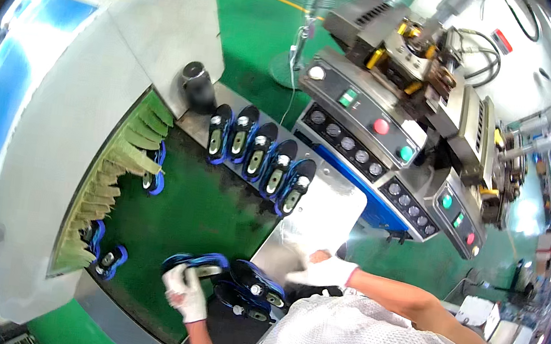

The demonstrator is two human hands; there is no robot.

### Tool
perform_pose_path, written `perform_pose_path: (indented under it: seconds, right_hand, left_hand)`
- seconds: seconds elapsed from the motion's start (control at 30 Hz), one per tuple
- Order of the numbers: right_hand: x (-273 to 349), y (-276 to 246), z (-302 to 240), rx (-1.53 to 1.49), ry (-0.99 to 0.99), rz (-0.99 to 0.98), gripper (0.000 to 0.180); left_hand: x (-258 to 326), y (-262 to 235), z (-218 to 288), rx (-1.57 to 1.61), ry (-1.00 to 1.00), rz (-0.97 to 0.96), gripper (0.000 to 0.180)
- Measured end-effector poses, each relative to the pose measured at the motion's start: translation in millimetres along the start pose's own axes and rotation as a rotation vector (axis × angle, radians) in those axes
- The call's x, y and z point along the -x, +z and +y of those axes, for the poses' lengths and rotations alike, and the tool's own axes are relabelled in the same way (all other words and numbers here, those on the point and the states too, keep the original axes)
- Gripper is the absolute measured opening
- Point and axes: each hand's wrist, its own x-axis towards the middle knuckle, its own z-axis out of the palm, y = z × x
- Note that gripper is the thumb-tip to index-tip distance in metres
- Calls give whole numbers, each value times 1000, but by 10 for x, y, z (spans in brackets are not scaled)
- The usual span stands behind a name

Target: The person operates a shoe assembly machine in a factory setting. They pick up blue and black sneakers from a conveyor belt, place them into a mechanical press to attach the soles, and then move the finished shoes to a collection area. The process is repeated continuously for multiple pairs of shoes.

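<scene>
In a white glove, my left hand (186, 293) is closed on the near edge of a black and blue shoe (213, 260) that has a last in it. Right beside it lie two more such shoes, an upper one (258, 283) and a lower one (242, 303), at the table's near edge. My right hand (325, 272), gloved too, reaches in from the right above the metal table's corner. Motion smears its fingers, so whether they hold anything cannot be made out. Several lasted shoes (259, 149) stand in a row on the metal ledge beyond.
A large pale machine (74, 78) stands left, its opening hung with green strip curtain (122, 157). More shoes (112, 262) sit at the strips on the green surface (172, 228). A dark cylinder (198, 87) is on the ledge. A press with a button panel (365, 111) stands right.
</scene>
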Motion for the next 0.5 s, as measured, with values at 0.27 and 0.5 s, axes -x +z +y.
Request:
perform_pose_path:
  seconds: [0.27, 0.5]
  right_hand:
    - [649, -228, 590, -268, -71, 642, 66]
    - [2443, -859, 1033, -1454, 239, 805, 62]
  left_hand:
    - [270, 737, 3086, 509, 768, -570, 28]
    - [618, 808, 4585, 839, 807, -750, 64]
